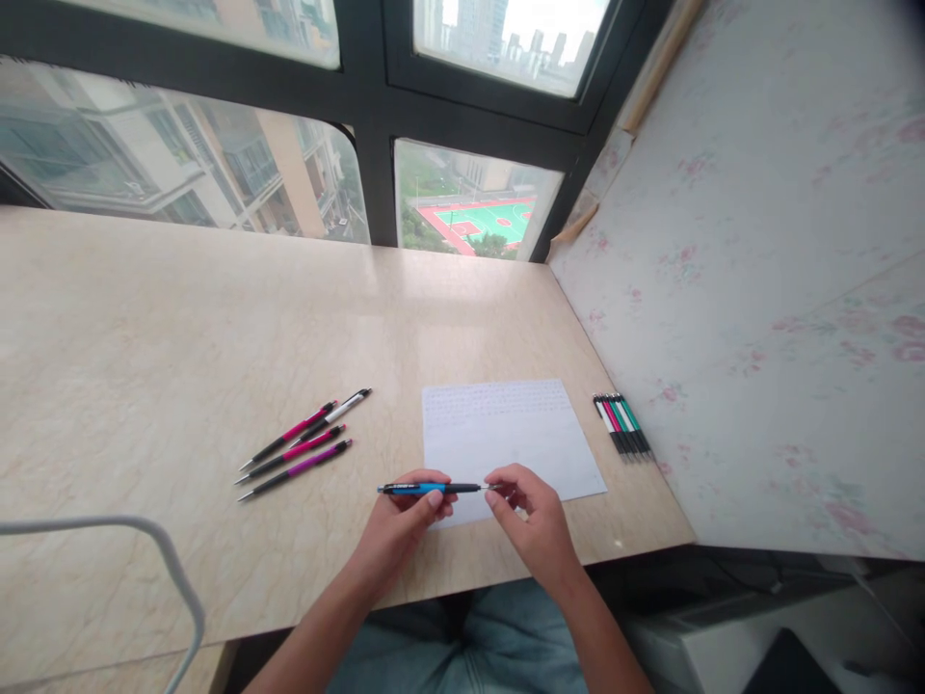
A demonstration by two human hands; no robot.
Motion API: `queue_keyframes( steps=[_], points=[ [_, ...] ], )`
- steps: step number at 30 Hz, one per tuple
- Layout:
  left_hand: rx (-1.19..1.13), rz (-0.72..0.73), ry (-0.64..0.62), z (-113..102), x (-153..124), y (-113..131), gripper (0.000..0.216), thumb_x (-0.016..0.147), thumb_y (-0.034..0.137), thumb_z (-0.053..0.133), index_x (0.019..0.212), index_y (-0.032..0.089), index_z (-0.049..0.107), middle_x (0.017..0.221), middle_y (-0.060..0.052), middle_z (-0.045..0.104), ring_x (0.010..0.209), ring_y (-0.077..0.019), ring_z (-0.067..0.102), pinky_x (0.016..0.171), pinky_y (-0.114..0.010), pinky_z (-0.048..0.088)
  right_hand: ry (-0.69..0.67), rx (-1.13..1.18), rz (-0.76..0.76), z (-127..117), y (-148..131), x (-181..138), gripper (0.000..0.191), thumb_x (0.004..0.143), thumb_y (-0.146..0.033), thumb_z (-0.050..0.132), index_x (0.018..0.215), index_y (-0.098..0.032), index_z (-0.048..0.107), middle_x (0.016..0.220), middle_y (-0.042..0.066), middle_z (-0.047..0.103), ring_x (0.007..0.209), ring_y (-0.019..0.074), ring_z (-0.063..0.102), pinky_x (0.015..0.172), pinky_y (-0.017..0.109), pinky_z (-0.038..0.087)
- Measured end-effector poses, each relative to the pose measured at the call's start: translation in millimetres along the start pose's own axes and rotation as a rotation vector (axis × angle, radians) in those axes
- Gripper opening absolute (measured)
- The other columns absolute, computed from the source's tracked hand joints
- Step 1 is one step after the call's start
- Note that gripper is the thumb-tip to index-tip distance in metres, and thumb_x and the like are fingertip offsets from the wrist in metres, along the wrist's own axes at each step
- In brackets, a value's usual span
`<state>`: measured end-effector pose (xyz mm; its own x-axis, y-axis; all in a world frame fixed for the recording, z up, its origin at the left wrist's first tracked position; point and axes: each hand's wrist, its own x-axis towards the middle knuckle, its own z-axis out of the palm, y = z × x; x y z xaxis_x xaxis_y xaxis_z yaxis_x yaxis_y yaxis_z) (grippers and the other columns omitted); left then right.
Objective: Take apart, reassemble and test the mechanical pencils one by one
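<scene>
Daylight comes through dark-framed windows (376,145) well beyond the hands, with buildings (238,159) and a green-and-red sports court (484,222) outside. Farther out to the right of the hands, a wall (758,289) carries a faded pink floral pattern, and a beige, marble-look tabletop (217,318) spreads beneath and ahead of them. Between the two hands, just above the near part of a white sheet of paper (498,443), is a blue pen (426,488) with a black grip, lying nearly level and pointing right. The left hand (397,525) grasps its barrel between thumb and fingers; the right hand (531,506) pinches the metal tip end, though whether the tip is still attached is too small to tell. Rows of handwriting fill the paper's far part, beyond the hands. Left of the left hand lie two pink pens (296,451), a white pen (336,413) and a purple pen (307,465), all slanting. Right of the right hand, past the paper, white, pink and green pens (621,427) lie side by side near the wall. Far to the left of the hands, a grey tube (170,559) curves over the tabletop; denim-clad legs (455,646) show below them.
</scene>
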<state>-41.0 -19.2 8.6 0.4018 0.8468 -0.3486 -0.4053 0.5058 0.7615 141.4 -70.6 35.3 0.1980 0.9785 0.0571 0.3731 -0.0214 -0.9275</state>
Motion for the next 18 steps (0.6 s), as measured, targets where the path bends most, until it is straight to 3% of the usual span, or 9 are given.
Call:
queue_keyframes(
  steps=[9, 14, 18],
  points=[
    [-0.044, -0.012, 0.059, -3.0, 2.5, -2.8, 0.029, 0.067, 0.031, 0.083, 0.088, 0.015, 0.071, 0.074, -0.006, 0.071, 0.069, -0.0156, 0.063, 0.069, -0.028, 0.05, 0.02, -0.001, 0.039, -0.6, 4.4, -0.3, 0.021, 0.09, -0.031, 0.052, 0.075, -0.018, 0.061, 0.068, 0.001, 0.06, 0.064, 0.0149, 0.056, 0.059, 0.026, 0.047],
    [-0.039, -0.019, 0.051, -3.9, 2.9, -3.2, 0.028, 0.067, 0.029, 0.083, 0.089, 0.015, 0.072, 0.075, -0.005, 0.071, 0.069, -0.015, 0.063, 0.069, -0.027, 0.05, 0.021, 0.034, 0.039, 1.2, 4.2, 0.4, 0.018, 0.088, -0.03, 0.054, 0.091, -0.018, 0.068, 0.079, 0.004, 0.065, 0.068, 0.016, 0.059, 0.061, 0.026, 0.048],
    [-0.007, -0.012, 0.039, -2.9, 2.3, -2.6, 0.028, 0.067, 0.029, 0.083, 0.089, 0.015, 0.072, 0.073, -0.005, 0.07, 0.068, -0.0152, 0.062, 0.069, -0.027, 0.049, 0.053, 0.109, 0.092, 4.9, 4.8, 1.5, 0.022, 0.09, -0.035, 0.054, 0.088, -0.018, 0.068, 0.077, 0.004, 0.066, 0.064, 0.0153, 0.059, 0.058, 0.026, 0.047]
  ],
)
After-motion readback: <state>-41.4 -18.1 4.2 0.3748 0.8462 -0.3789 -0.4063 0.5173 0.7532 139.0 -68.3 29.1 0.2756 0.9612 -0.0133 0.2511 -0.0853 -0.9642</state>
